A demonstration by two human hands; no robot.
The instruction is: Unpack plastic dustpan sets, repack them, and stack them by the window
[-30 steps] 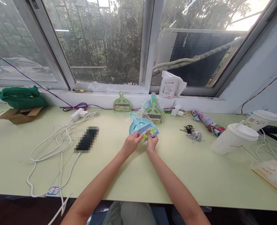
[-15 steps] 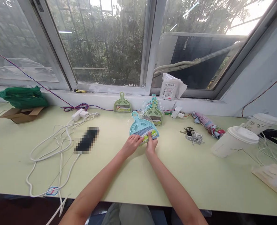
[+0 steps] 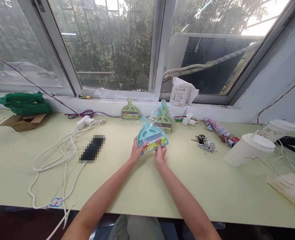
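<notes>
A light-blue dustpan and brush set (image 3: pixel 151 134) in clear plastic wrap is held above the desk, handle pointing away from me. My left hand (image 3: pixel 137 150) grips its lower left edge, thumb on the printed label. At the lower right edge my right hand (image 3: pixel 160 152) is closed on the same set, thumb in front and fingers behind. Just beyond it, a row of similar wrapped sets (image 3: pixel 165 120) leans by the window wall, a green one foremost. Another green dustpan set (image 3: pixel 130 110) stands alone to their left.
Left on the desk (image 3: pixel 127 186) lie a pixelated dark phone (image 3: pixel 92 149), white cables and a charger (image 3: pixel 81 122). A cardboard box (image 3: pixel 22 123) with a green bag stands farther left. To the right are keys (image 3: pixel 205 144), a folded umbrella (image 3: pixel 221 132) and white cups (image 3: pixel 249 150).
My left hand has shifted from the label's front to the set's left edge, thumb now in front. The blue set has turned slightly, and more of its label shows.
</notes>
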